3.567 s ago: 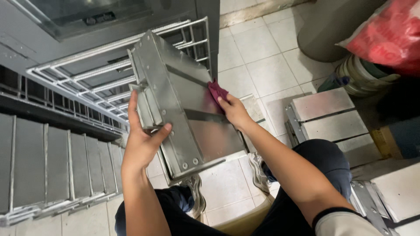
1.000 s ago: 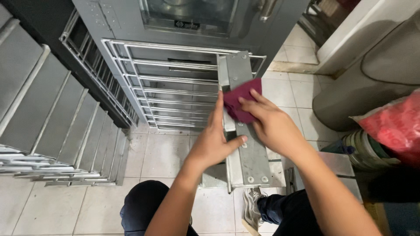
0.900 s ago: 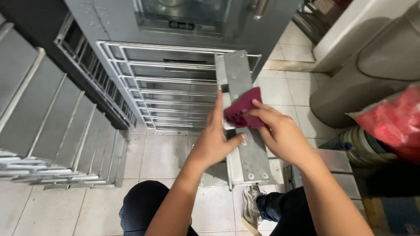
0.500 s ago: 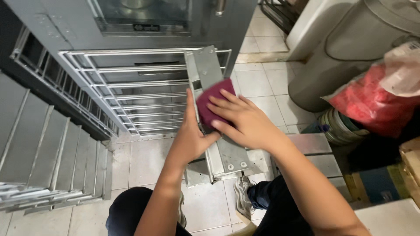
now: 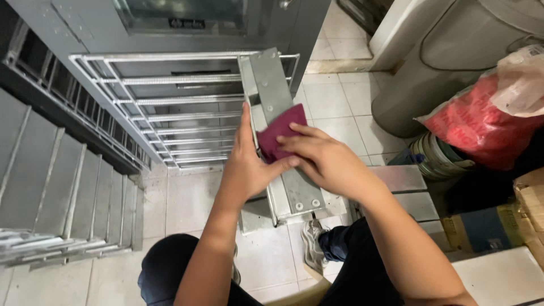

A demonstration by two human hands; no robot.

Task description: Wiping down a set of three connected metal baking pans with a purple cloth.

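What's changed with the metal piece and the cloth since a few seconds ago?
The metal panel has been turned from showing its broad face to edge-on, a narrow strip. The right hand with the maroon cloth has slid from the panel's right edge onto that strip. The left hand has shifted from the lower left edge to the strip's left side. Both hands still hold the panel, and the wire rack stays propped behind it.

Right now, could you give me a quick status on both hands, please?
Left hand steadying metal panel. Right hand pressing maroon cloth onto it. Nothing in the way.
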